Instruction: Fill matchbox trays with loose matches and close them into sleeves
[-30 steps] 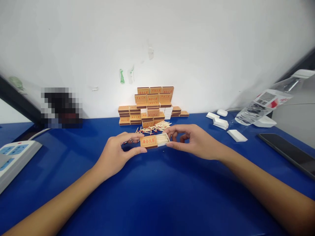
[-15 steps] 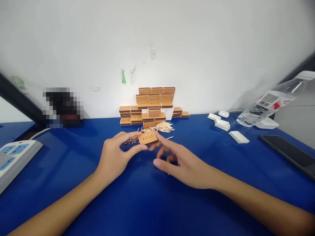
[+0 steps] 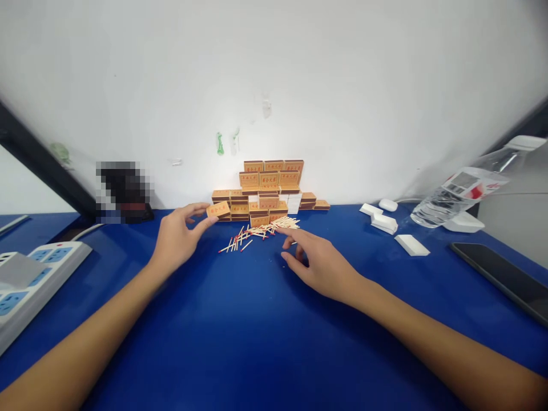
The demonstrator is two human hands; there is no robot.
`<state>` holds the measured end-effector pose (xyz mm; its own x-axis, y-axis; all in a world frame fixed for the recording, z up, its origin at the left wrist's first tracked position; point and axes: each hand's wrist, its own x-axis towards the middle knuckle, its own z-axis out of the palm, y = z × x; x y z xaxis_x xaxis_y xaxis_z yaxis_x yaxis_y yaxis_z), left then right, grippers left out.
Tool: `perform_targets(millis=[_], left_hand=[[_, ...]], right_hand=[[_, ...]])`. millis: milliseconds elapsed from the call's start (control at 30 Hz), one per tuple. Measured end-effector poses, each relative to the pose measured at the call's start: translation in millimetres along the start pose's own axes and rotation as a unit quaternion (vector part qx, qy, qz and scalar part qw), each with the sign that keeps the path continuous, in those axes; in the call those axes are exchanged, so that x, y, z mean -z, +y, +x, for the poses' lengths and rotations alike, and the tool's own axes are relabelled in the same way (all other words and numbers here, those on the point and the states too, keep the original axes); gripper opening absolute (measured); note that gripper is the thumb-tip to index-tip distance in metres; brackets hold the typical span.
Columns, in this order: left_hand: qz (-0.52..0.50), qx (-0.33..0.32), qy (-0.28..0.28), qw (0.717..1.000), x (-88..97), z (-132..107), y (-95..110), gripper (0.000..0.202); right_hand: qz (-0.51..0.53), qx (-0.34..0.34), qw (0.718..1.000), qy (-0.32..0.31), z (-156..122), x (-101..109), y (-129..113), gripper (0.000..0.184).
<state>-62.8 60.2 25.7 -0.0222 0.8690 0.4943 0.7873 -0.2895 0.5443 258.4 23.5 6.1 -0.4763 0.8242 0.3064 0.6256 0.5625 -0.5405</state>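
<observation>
Between thumb and fingers, my left hand [image 3: 180, 231] grips an orange matchbox [image 3: 218, 210] with red lettering, in front of the left end of a stack of matchboxes [image 3: 269, 179]. The stack rises in steps against the wall. Loose red-tipped matches [image 3: 261, 229] lie scattered before it, some singly on the left and a denser heap on the right. My right hand [image 3: 319, 260] is at the right side of the heap, fingers apart and curved, with nothing visible in it. Its index fingertip overlaps the match ends; whether it touches them I cannot tell.
White folded paper pieces [image 3: 383, 222] and a small white case [image 3: 388, 204] lie at the right. Beyond them a plastic water bottle [image 3: 462, 185] leans, with a black phone [image 3: 500, 279] nearer me. A power strip [image 3: 47, 268] is on the left of the blue table [image 3: 240, 337].
My left hand has carried the matchbox left and back toward the stack. My right hand has come off the box and sits slightly to the right, by the matches.
</observation>
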Motion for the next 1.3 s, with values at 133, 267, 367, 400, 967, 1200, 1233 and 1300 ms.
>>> perform_targets(millis=[133,267,367,400,967,1200,1233,1300], left_hand=[[0.054,-0.007,-0.039,0.998,0.0,18,-21,0.04],[0.063,-0.013,-0.052,0.997,-9.6,27,-31,0.041],[0.065,-0.016,-0.057,0.996,-15.6,31,-31,0.042],[0.065,-0.017,-0.057,0.996,-17.0,31,-30,0.043],[0.124,-0.034,0.001,0.992,-5.4,-6,16,0.037],[0.064,-0.243,-0.051,0.967,-12.1,-39,41,0.022],[0.066,-0.258,-0.06,0.962,-12.9,-39,40,0.021],[0.071,-0.275,-0.078,0.956,-13.5,-38,35,0.021]], right_hand=[[-0.046,0.025,0.999,0.006,-1,3,2,0.043],[-0.064,0.031,0.997,0.007,-2,4,2,0.035],[-0.07,0.039,0.997,0.015,-1,5,4,0.03],[-0.072,0.042,0.996,0.017,0,6,5,0.028],[-0.343,-0.116,0.932,0.011,14,83,58,0.025],[-0.339,-0.32,0.885,0.011,-17,170,141,0.033],[-0.324,-0.32,0.89,0.001,-21,175,150,0.035],[-0.299,-0.309,0.903,-0.018,-26,180,161,0.038]])
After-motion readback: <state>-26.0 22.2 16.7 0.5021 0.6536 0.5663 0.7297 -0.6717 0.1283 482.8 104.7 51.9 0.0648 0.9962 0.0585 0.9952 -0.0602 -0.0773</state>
